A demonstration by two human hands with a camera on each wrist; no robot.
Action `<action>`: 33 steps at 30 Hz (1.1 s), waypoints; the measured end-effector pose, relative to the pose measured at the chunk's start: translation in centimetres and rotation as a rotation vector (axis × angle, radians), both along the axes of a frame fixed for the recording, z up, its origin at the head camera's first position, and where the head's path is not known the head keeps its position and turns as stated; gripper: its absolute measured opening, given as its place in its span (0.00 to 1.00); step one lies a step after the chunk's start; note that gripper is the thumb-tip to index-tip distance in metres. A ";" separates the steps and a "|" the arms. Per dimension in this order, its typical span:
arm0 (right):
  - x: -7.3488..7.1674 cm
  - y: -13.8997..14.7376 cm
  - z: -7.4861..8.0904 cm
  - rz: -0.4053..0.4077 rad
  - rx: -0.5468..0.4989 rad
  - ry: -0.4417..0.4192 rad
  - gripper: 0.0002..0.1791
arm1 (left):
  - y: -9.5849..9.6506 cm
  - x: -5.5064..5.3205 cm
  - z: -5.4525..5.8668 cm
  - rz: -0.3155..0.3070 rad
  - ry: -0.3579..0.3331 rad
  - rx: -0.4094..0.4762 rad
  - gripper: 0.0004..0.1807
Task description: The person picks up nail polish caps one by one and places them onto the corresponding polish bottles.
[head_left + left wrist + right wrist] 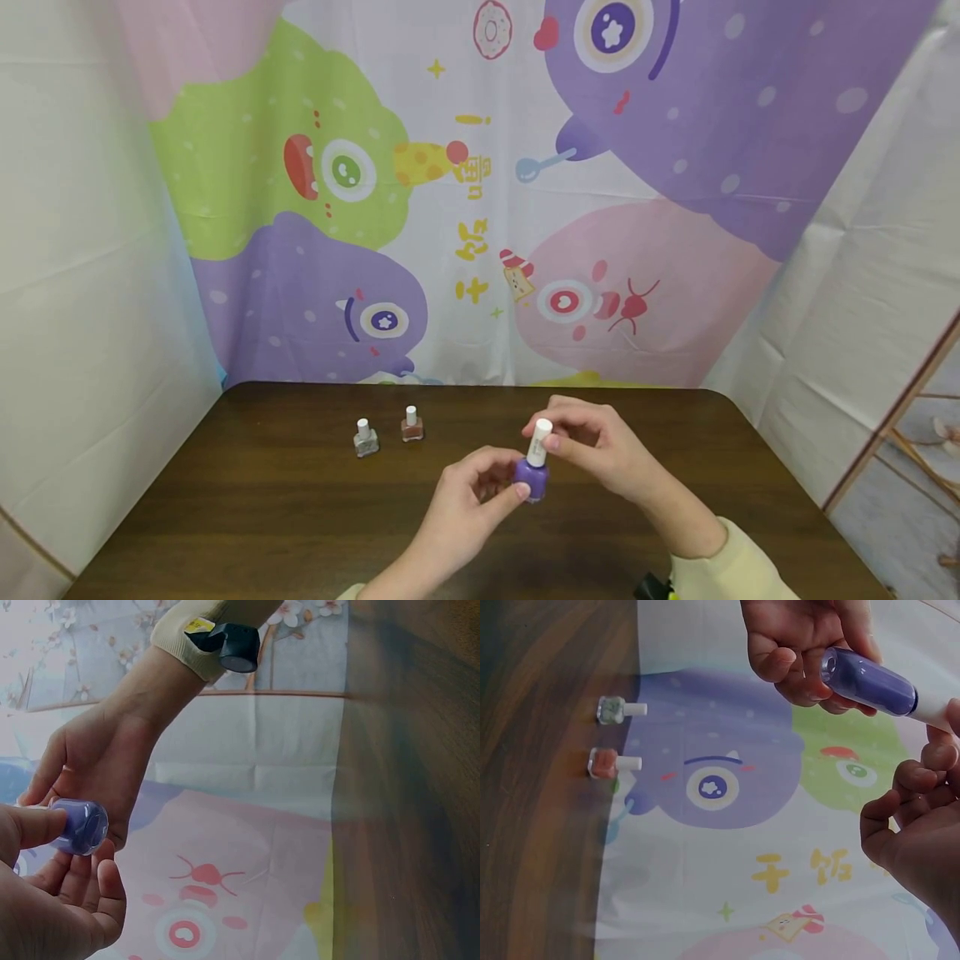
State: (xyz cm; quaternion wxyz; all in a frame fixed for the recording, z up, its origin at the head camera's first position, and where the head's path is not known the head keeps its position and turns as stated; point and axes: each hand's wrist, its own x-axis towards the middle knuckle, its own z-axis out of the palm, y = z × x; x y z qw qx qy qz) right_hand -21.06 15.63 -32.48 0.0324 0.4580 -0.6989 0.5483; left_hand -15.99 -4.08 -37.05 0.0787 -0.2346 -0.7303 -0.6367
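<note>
Above the table, my left hand (pixel 468 500) pinches the purple body of a nail polish bottle (pixel 532 479) between thumb and fingers. My right hand (pixel 600 446) holds the same bottle's white cap (pixel 538 442) between thumb and fingertips. The cap sits on the bottle, which stands slightly tilted. In the right wrist view, purple polish fills the clear bottle (pixel 870 681) up to a dark ring at its neck. Seen in the left wrist view, the bottle's glass base (pixel 94 827) faces the camera, and the cap is mostly hidden by the left thumb.
Two more nail polish bottles stand at the back left of the dark wooden table (pixel 300 508): a silver glitter one (pixel 366 442) and a reddish-brown one (pixel 412 427), both with white caps. A cartoon-printed curtain (pixel 480 342) hangs behind the table.
</note>
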 end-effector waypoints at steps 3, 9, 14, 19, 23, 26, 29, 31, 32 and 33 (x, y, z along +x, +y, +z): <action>0.0 0.0 0.0 -0.026 0.008 0.006 0.08 | 0.0 0.0 0.0 0.006 0.005 0.001 0.12; 0.0 0.0 -0.1 -0.085 0.026 0.055 0.09 | -0.1 -0.1 0.0 0.017 0.025 -0.006 0.12; -0.1 -0.1 -0.2 -0.104 0.018 0.079 0.10 | -0.1 -0.1 0.0 0.017 0.029 -0.005 0.12; -0.1 -0.2 -0.3 -0.106 0.005 0.078 0.09 | -0.1 0.0 0.0 0.016 0.031 0.001 0.12; -0.1 -0.3 -0.3 -0.109 -0.007 0.064 0.08 | 0.0 -0.1 -0.1 0.017 0.032 0.005 0.12; -0.1 -0.4 -0.3 -0.108 -0.022 0.040 0.07 | 0.1 -0.1 -0.1 0.021 0.030 0.004 0.11; -0.1 -0.4 -0.4 -0.106 -0.035 0.012 0.07 | 0.2 0.0 -0.1 0.027 0.027 0.003 0.11; -0.1 -0.5 -0.5 -0.107 -0.043 0.000 0.06 | 0.2 0.0 -0.1 0.032 0.029 0.002 0.11; -0.1 -0.5 -0.5 -0.111 -0.045 -0.004 0.06 | 0.2 0.0 -0.1 0.034 0.030 0.002 0.11; -0.1 -0.5 -0.5 -0.115 -0.048 -0.006 0.06 | 0.2 0.0 -0.1 0.038 0.031 0.002 0.11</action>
